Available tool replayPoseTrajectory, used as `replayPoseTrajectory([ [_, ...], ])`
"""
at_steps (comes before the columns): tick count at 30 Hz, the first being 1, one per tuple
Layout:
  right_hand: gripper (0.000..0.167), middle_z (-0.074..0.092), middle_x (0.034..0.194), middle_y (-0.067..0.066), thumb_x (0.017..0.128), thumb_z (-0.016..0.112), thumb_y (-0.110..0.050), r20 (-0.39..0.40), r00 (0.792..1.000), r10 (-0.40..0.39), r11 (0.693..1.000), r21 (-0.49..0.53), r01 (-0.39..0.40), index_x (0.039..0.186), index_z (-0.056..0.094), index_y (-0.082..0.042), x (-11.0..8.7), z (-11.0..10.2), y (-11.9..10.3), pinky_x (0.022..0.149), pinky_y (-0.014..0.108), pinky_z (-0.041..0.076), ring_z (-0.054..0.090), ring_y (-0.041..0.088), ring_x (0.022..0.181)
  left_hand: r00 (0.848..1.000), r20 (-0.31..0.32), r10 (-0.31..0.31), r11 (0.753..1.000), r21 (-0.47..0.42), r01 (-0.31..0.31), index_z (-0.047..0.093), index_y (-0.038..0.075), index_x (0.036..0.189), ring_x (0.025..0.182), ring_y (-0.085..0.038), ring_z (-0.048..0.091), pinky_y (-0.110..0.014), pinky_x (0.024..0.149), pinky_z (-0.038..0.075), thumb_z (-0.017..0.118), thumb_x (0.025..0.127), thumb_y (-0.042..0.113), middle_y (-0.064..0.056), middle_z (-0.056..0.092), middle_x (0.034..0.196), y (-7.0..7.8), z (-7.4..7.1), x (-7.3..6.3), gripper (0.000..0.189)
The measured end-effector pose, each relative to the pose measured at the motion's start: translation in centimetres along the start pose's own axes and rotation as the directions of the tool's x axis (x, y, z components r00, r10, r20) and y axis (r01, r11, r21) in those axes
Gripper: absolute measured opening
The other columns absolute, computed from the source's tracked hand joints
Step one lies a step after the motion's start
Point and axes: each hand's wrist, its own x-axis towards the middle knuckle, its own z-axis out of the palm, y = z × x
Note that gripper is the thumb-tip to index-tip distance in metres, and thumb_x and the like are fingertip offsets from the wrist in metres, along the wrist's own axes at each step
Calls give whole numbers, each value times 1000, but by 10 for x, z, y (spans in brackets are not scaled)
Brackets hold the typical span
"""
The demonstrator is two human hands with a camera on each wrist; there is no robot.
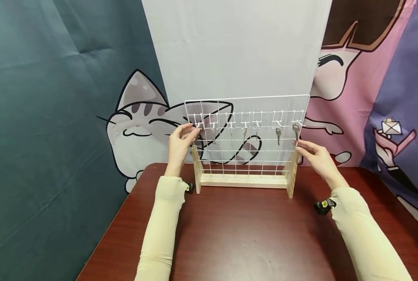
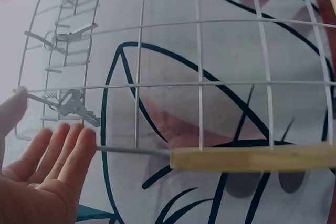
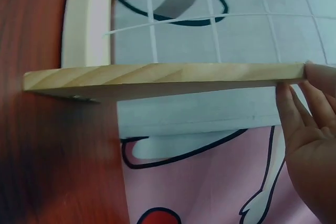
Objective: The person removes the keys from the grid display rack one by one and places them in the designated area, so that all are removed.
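A white wire rack (image 1: 244, 180) with a pale wooden base stands upright on the table. Keys on small rings hang from a row of hooks across its grid, among them one key (image 1: 278, 134) right of the middle. My left hand (image 1: 181, 142) is at the leftmost hook; its thumb touches the hook's tip, and its extended fingers lie by the rack's side edge near the leftmost key (image 2: 73, 103). At the other end, my right hand (image 1: 314, 154) pinches the upper end of the wooden side post (image 3: 157, 74) between thumb and fingers, just below the rightmost key (image 1: 295, 128).
The reddish-brown table (image 1: 244, 234) extends in front of the rack. Close behind it hangs a printed cloth backdrop (image 1: 237, 47) with a cartoon cat. A teal cloth (image 1: 47, 136) hangs at the left.
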Motion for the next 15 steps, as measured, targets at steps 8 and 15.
replayPoseTrajectory([
  [8,51,59,139,13,103,59,-37,-28,1000,8,999,-41,-9,145,55,-8,-4,3,1,89,7,36,48,-12,117,999,-32,-6,992,125,10,66,-6,113,86,-13,68,-19,75,55,80,87,10,-20,72,102,-8,12,11,33],
  [15,48,62,136,12,102,59,-42,-72,997,13,990,-139,-23,141,60,-13,-6,3,-1,90,18,40,54,16,126,999,1,-45,992,119,44,69,-9,112,74,-6,65,-20,70,56,71,93,4,-17,71,95,-5,6,13,23],
])
